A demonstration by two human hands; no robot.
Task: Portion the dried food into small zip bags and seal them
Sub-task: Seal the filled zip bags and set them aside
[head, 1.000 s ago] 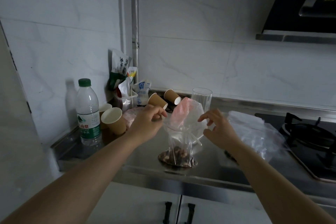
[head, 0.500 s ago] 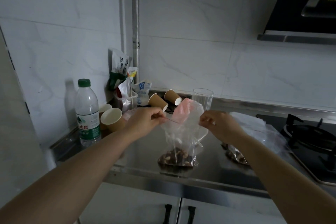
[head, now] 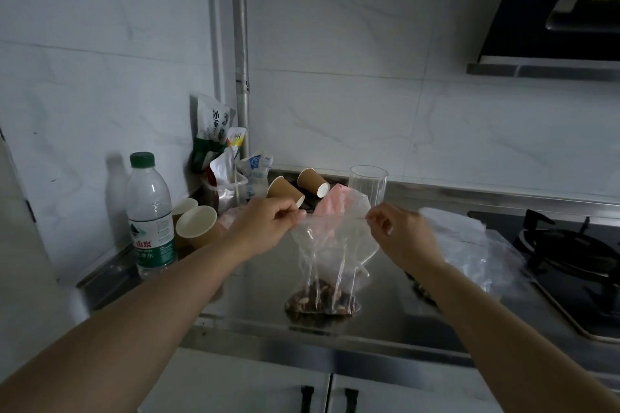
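Bag (head: pixel 330 255) top pinched taut, both hands.
L hand (head: pixel 265 228) & R hand (head: pixel 401 238) grip its corners; food (head: pixel 322 300) at btm.

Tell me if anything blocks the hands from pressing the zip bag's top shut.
Nothing visible does. The left hand and right hand already pinch the two ends of the zip bag at its top strip, stretched between them. The dried food sits at the bottom, well below the strip.
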